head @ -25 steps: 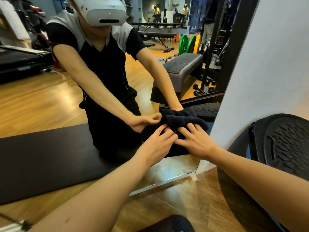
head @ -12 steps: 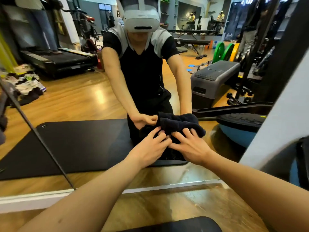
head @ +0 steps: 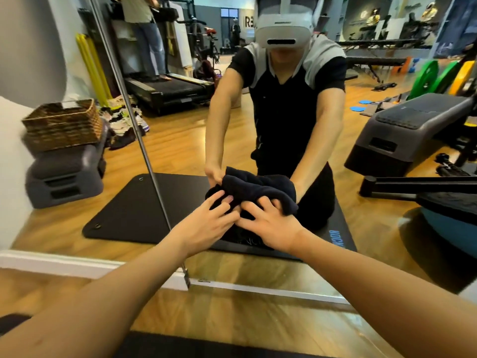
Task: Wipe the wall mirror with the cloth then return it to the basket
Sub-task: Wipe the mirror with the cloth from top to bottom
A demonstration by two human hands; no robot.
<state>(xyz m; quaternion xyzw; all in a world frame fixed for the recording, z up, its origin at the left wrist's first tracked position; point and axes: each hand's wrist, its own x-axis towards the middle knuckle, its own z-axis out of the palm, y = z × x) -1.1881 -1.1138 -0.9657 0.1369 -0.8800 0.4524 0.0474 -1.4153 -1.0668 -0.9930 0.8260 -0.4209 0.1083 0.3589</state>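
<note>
Both hands pressed a bunched, dark navy, fleecy cloth (head: 260,188) against the lower part of the large frameless wall mirror (head: 361,156). The left hand (head: 206,226) lay on the cloth's left side with fingers spread and slightly bent into the folds. The right hand (head: 271,226) sat just beside it, fingertips dug into the wad. Neither looked fully clamped; both pushed flat against the glass.

The cloth seemed soft, thick and light, so it would likely crumple and sag wherever it went unsupported. Gathering the whole bundle in one palm should carry it better than pinching a corner.

The glass was hard, smooth and glossy, edged by a thin metal strip. The brown woven wicker basket (head: 64,122), rectangular and coarse, stood well apart to the left on a grey plastic step platform (head: 64,177).
</note>
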